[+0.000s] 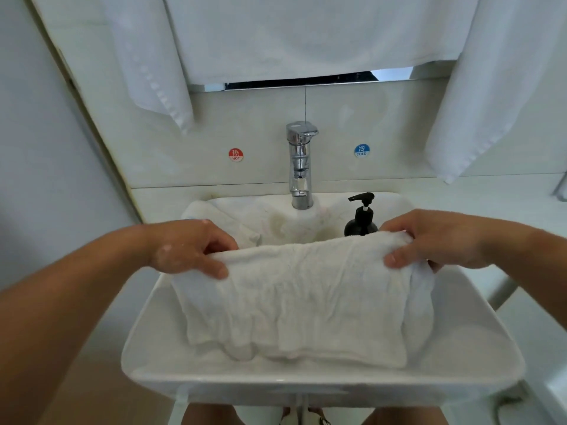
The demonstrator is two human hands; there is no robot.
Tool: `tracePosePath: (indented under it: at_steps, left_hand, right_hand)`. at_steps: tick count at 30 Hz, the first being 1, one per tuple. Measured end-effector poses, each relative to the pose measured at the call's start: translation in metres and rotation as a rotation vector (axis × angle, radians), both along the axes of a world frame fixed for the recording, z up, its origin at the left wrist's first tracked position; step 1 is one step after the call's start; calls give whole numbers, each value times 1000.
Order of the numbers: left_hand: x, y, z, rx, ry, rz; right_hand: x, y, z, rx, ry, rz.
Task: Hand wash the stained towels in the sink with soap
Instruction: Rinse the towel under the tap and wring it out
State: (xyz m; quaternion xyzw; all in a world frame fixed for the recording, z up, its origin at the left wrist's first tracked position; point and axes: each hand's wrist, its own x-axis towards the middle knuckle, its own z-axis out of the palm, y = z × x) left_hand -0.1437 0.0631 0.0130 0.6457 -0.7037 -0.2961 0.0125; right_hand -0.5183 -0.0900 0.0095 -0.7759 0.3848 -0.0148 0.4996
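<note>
Over the sink [322, 377], I've got 1 towel [300, 296] stretched between 2 hands, its long axis running left to right and the cloth hanging from its top edge down into the basin. The left hand [187, 246] pinches the left corner, thumb in front and fingers curled behind. The right hand [429, 237] grips the right corner the same way. The soap bottle [361, 219] stands on the back rim, just behind the right hand, so that's the nearer reach, I reckon. Another towel [245, 216] lies crumpled at the back left beside the tap [300, 167]. My read: free the right hand for the pump while the left holds the towel.
</note>
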Motion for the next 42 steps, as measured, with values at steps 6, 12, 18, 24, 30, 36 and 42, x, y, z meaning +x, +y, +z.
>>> tracePosePath:
  at_steps: [6, 12, 18, 24, 30, 36, 42]
  left_hand:
    - [-13, -18, -70, -409, -393, -17]
    - [-19, 19, -110, -587, -428, -383]
    - [-38, 18, -74, -2, -274, -187]
    - [-67, -13, -93, 91, -217, -14]
    - [-76, -9, -86, 42, -315, -73]
    - [-128, -17, -58, -150, 47, 21]
    - [-165, -38, -76, -473, 145, 227]
  right_hand:
    - [22, -2, -60, -788, 473, 128]
    - [3, 29, -90, -1163, 367, 444]
    - [-4, 27, -66, -558, 468, 357]
    - [20, 26, -83, -478, 547, 283]
    - [15, 29, -77, -532, 449, 342]
    - [33, 27, -27, -397, 211, 308]
    - [48, 23, -4, -533, 139, 258]
